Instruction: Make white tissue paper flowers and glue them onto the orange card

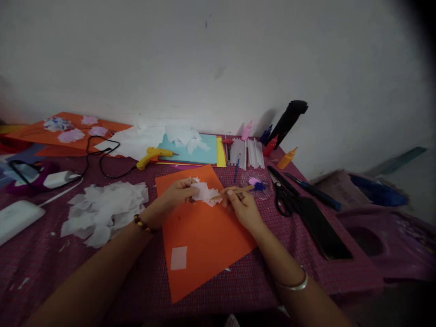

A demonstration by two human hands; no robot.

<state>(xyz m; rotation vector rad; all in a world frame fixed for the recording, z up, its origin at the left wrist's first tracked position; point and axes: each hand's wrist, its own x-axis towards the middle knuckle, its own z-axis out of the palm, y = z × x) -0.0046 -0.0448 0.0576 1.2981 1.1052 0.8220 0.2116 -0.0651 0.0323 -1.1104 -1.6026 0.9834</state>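
Note:
My left hand (pixel 177 194) is closed on a crumpled white tissue paper flower (pixel 205 192) above an orange paper sheet (pixel 204 231). My right hand (pixel 242 205) pinches a thin wooden stick (pixel 238 190), which lies against the tissue and points right toward a small clear dish (pixel 258 183) with pink and blue paint. A small white paper square (pixel 179 258) lies on the orange sheet near me.
A pile of white tissue pieces (pixel 102 209) lies left. A yellow glue gun (pixel 153 156), coloured paper stack (pixel 200 150), glue sticks (pixel 247 152), bottles, black scissors (pixel 284 195), a pen (pixel 313 190) and a black phone (pixel 322 229) sit around. The wall is behind.

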